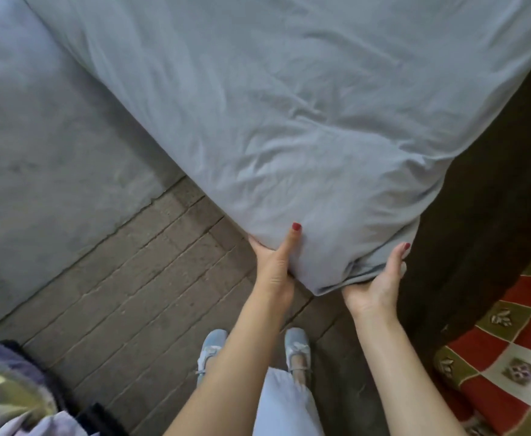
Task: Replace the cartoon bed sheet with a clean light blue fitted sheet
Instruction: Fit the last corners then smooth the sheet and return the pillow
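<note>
Light blue cotton fitted sheet point(289, 105) covered the mattress, its corner pointing to 6 o'clock between both hands; left hand point(273, 262) and right hand point(374, 284) each gripped that corner's edge.

Light blue fitted sheet point(289, 105): one, over the bed corner
Hands: two, left hand point(273, 262) and right hand point(374, 287)
Painted nails showing: two
Shoes: two, left shoe point(209, 350) and right shoe point(298, 350)
Patterned rug point(509, 341): one, at 4 o'clock
Bundle of cloth point(12, 391): one, at 8 o'clock
</note>
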